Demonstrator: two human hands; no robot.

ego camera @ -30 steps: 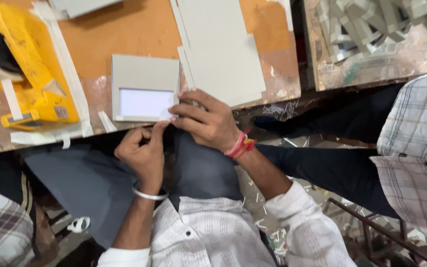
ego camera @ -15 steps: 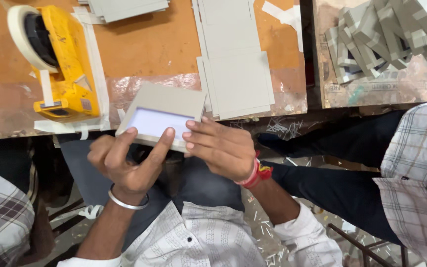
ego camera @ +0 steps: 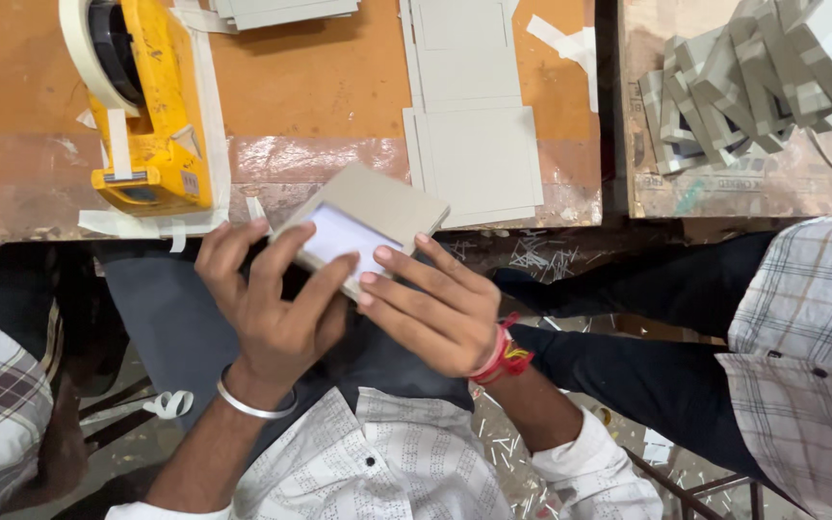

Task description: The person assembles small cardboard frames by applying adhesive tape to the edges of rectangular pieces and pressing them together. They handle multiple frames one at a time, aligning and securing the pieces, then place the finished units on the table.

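Both hands are on one small grey board panel (ego camera: 368, 223) with a white sheet on its face, held tilted off the table edge (ego camera: 272, 197) above the lap. Left hand (ego camera: 276, 308): fingers spread, wrapped loosely around the panel's near-left side, thumb and forefinger running up across the white face. Right hand (ego camera: 435, 308): fingers extended nearly flat, fingertips (ego camera: 370, 279) pressing the panel's lower right edge, nothing pinched as far as I can tell. Risks: the panel is unsupported beyond the fingertips, so uneven pressure from the right fingers could twist it and shift or crease the white sheet. Grip is light on both sides, so a slip drops it to the floor scraps below the wrists. Just past the left fingertips a yellow tape dispenser (ego camera: 146, 106) stands with loose tape strips (ego camera: 117, 223) hanging at the edge; those could snag a knuckle or stick to the panel. Beyond the right fingertips a stack of grey boards (ego camera: 479, 154) overhangs slightly and could get nudged.
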